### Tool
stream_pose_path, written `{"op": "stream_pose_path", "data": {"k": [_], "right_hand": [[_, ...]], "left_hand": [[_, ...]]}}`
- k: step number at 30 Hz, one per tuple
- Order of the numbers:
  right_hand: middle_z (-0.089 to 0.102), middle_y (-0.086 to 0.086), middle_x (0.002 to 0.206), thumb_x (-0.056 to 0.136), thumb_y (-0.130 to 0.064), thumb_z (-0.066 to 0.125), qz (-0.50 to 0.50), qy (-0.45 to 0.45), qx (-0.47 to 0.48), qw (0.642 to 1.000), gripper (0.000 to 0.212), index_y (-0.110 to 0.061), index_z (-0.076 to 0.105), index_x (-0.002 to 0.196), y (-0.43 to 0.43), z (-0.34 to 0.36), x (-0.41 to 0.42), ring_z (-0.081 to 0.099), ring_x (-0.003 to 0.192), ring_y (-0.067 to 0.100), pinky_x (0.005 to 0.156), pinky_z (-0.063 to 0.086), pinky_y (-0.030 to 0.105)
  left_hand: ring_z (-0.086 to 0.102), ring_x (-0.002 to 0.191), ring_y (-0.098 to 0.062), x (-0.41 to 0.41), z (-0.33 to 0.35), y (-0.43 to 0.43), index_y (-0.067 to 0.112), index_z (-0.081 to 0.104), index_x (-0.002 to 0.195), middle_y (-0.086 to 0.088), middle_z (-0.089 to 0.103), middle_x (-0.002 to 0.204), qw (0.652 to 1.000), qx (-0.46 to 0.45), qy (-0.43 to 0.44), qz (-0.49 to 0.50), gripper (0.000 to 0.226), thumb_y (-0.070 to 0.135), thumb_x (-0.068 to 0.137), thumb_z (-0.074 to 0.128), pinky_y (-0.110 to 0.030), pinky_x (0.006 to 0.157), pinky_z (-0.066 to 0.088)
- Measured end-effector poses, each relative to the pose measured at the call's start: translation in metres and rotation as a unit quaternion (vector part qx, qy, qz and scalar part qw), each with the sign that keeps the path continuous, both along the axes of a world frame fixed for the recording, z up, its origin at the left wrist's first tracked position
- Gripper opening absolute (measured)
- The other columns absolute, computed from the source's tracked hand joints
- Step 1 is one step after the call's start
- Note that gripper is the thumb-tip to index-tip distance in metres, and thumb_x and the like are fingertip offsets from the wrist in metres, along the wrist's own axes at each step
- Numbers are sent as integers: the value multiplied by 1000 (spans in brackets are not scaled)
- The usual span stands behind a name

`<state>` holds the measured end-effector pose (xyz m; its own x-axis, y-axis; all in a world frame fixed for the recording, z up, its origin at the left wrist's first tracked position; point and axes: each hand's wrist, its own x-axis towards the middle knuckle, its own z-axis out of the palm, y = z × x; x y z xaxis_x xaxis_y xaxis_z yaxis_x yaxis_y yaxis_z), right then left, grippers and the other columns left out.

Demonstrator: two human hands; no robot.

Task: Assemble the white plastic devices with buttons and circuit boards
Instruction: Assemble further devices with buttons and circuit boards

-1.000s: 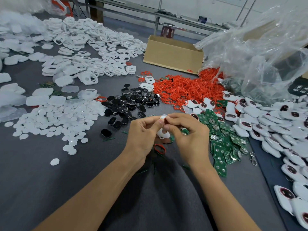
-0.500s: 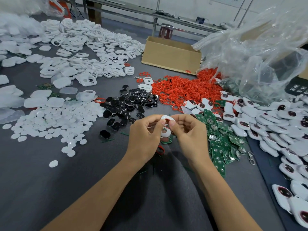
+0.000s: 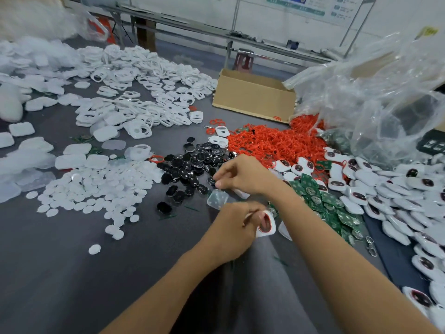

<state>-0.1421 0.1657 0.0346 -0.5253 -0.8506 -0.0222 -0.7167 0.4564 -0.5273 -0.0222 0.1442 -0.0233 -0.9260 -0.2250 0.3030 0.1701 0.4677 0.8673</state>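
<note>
— The surface and the room first?

— You sat at a tabletop (image 3: 60, 261) covered in grey cloth and heaped with parts. White frames (image 3: 144, 92) lay at the far left and white discs (image 3: 96, 189) nearer you. Black buttons (image 3: 192, 162) filled the middle, with red rings (image 3: 272, 141) behind them. Green circuit boards (image 3: 325, 203) lay to your right, and finished white devices (image 3: 397, 189) ran along the right side. A cardboard box (image 3: 252, 95) stood open at the back, beside a big clear plastic bag (image 3: 385, 97). Behind them were a metal rail (image 3: 192, 27), a red stool (image 3: 243, 60) and a white wall.

— Any writing?

— A poster (image 3: 296, 3) hung on the wall, but its print was too blurred to read.

— And the hands?

— Your left hand (image 3: 231, 227) gripped a white shell (image 3: 266, 224) with a red ring in its opening, close in front of you and near the circuit boards. Your right hand (image 3: 243, 175) reached past it to the edge of the black buttons. Its fingers pinched the top of a translucent cover (image 3: 217, 199) that hung below them.

— What couldn't be made out?

— Your left fingers hid most of the shell. The dark items (image 3: 431, 143) under the bag were unclear. The white heap at the far left was a blur, and the right edge cut off the finished devices.
</note>
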Motion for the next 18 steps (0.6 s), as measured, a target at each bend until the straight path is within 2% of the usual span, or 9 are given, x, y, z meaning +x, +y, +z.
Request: {"op": "stream_pose_path", "data": {"k": [1,3,6,9,11,12,14,16,18], "right_hand": [[69,2,75,78,-17,77,11,24,28,999,16,-10,75,92,-10,0,-1,58,66,5,57,39,5],[63,-3,70,75,-19,80,19,64,44,997,17,-10,74,89,-24,-1,-1,57,66,7,53,38,7],[59,-3,73,72,-13,81,23,98,63,993,24,-9,70,92,-35,-3,0,59,74,13,62,39,18],[63,-3,76,73,-10,78,31,106,52,993,26,-11,70,98,-33,-6,3,56,71,11,63,38,17],[71,2,79,74,-9,74,23,95,16,995,21,-13,73,95,-24,-3,4,58,66,8,65,46,18],[71,4,78,74,-7,73,6,65,-24,998,19,-12,74,92,-16,-1,4,59,65,8,68,49,19],[71,12,77,75,1,72,-38,-91,-154,983,17,-7,72,91,7,1,3,64,68,17,73,54,28],[70,21,84,76,6,70,-58,-276,-302,911,19,-5,70,92,37,1,4,69,78,29,73,58,32],[72,18,90,72,1,69,-57,-370,-389,842,21,-9,71,91,65,-4,8,70,84,29,71,57,27]], "left_hand": [[61,79,-21,1,-1,1,6,68,85,-7,69,81,1000,-26,6,-6,20,6,92,49,-36,78,48],[61,80,-28,3,-2,2,5,64,82,-10,67,81,998,-57,15,-10,21,11,90,46,-43,75,47],[62,78,-30,4,0,2,2,64,79,-12,69,82,999,-44,24,-5,26,14,89,43,-44,74,48],[63,78,-29,3,0,3,2,65,80,-11,70,83,999,-41,24,2,29,18,87,42,-42,74,48],[63,80,-26,2,-1,2,5,66,84,-9,70,85,999,-32,19,7,24,16,90,47,-38,77,48],[63,80,-22,2,-2,1,7,68,86,-7,71,85,1000,-16,17,14,21,13,92,49,-33,78,48],[63,74,-10,1,-1,-1,10,70,87,2,71,80,999,33,9,38,20,7,93,51,-21,72,46],[57,61,4,0,-1,-4,11,71,84,13,65,67,994,72,6,85,22,6,94,51,-13,63,42],[54,58,3,-3,0,-7,8,71,87,14,61,65,988,82,7,131,21,8,95,51,-16,61,43]]}}
